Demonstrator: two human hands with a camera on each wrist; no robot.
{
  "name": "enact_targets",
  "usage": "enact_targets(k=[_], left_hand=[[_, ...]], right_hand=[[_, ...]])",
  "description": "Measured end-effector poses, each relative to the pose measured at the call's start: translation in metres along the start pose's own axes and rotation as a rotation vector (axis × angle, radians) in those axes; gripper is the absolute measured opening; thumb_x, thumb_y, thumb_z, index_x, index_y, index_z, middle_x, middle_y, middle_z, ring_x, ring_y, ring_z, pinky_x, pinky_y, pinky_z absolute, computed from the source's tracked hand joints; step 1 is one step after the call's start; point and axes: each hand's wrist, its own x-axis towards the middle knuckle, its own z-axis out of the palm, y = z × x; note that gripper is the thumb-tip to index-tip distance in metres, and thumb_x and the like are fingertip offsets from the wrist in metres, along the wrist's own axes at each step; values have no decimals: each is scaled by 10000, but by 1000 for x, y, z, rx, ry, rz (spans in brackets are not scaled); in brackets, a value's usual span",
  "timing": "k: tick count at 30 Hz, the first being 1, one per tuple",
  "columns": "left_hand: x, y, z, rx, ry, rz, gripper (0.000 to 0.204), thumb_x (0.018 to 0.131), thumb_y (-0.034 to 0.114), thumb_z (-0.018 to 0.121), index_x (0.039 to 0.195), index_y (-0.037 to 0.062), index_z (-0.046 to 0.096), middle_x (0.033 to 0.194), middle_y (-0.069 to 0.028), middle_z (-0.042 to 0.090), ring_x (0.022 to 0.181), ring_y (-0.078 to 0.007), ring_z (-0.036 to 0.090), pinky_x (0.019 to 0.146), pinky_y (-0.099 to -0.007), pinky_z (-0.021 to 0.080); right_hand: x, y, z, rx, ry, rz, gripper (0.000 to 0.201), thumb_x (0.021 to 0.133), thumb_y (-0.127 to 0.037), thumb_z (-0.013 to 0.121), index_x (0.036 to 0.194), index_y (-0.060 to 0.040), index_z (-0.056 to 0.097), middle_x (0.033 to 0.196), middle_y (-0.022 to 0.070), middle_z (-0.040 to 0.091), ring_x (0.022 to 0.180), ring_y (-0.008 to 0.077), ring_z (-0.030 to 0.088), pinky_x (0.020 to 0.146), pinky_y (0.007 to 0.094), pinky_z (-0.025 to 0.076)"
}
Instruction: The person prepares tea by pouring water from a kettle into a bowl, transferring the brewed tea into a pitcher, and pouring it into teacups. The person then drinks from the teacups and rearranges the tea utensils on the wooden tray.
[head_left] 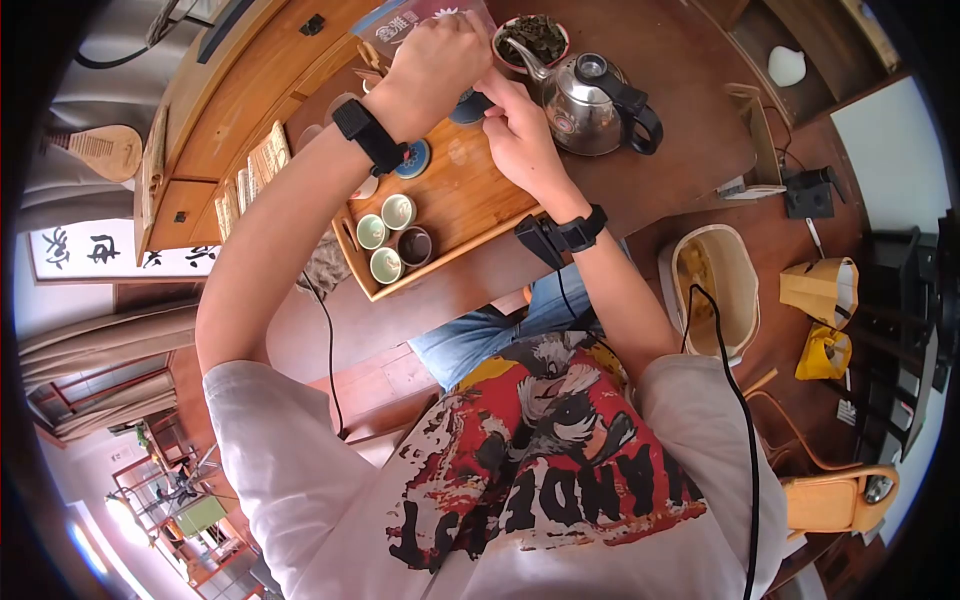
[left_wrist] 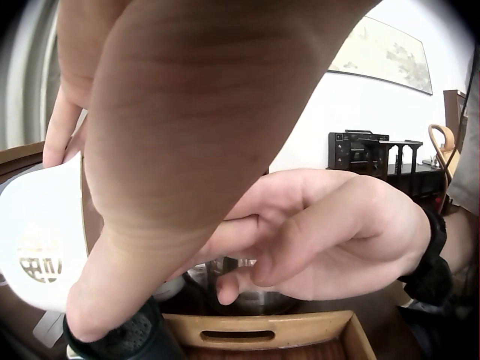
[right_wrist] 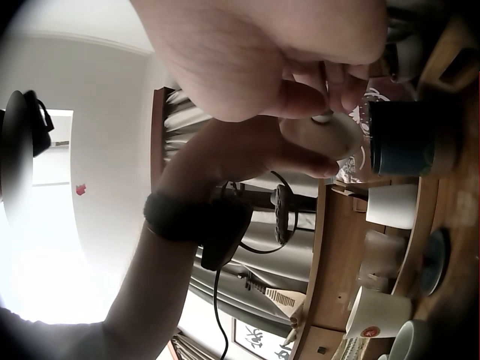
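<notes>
In the head view my left hand [head_left: 440,70] is over the tray's far end, beside a translucent printed packet [head_left: 400,28]. The left wrist view shows its fingers round the edge of a pale packet [left_wrist: 37,232], its thumb low over a dark teal jar [left_wrist: 135,337]. My right hand [head_left: 525,140] meets the left hand above the jar [head_left: 468,106], fingers bent; whether they pinch anything is hidden. The right wrist view has the jar [right_wrist: 401,139] close to both hands' fingertips. A blue round lid [head_left: 413,158] lies on the wooden tray [head_left: 470,205].
Several small cups [head_left: 398,211] stand at the tray's near left corner. A steel kettle [head_left: 590,105] is right of my right hand, with a bowl of dark leaves [head_left: 535,42] beyond. A bin [head_left: 712,290] stands on the floor at the right.
</notes>
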Motion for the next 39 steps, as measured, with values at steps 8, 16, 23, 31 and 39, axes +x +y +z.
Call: enact_targets(k=[8, 16, 23, 31, 39], left_hand=[[2, 3, 6, 17, -5, 28, 735, 713, 14, 857, 1379, -174, 610, 1087, -158, 779, 1057, -246, 770, 839, -297, 630], [3, -1, -28, 39, -13, 8, 770, 752, 79, 878, 1427, -162, 597, 1136, -165, 788, 1112, -260, 764, 894, -324, 633], [4, 17, -3, 88, 85, -72, 666, 829, 151, 824, 1393, -152, 641, 1092, -145, 805, 1093, -237, 774, 860, -317, 642], [3, 10, -6, 85, 131, -70, 475, 824, 150, 818, 1213, -100, 708, 964, -90, 784, 976, -209, 772, 777, -288, 636], [1, 8, -3, 49, 67, -60, 551, 868, 140, 786, 1336, -132, 686, 1017, -102, 806, 1024, -219, 788, 794, -298, 643]], right_hand=[[-4, 3, -2, 9, -29, 30, 777, 961, 144, 501, 1688, -129, 497, 1539, 119, 683, 1379, 248, 612, 1029, 348, 538], [-2, -12, -3, 136, 21, -12, 771, 966, 161, 494, 1699, -77, 478, 1610, 110, 634, 1380, 185, 609, 1020, 320, 525], [-10, -10, -5, 104, -13, 69, 778, 964, 179, 488, 1708, -47, 447, 1679, 106, 567, 1463, 174, 578, 1031, 296, 510], [-8, -8, 0, 115, -19, 64, 812, 952, 183, 488, 1724, -58, 425, 1723, 94, 526, 1458, 172, 575, 1018, 293, 518], [-8, -6, 5, 120, 17, 23, 830, 935, 176, 504, 1710, -121, 469, 1625, 145, 601, 1184, 221, 668, 934, 314, 555]])
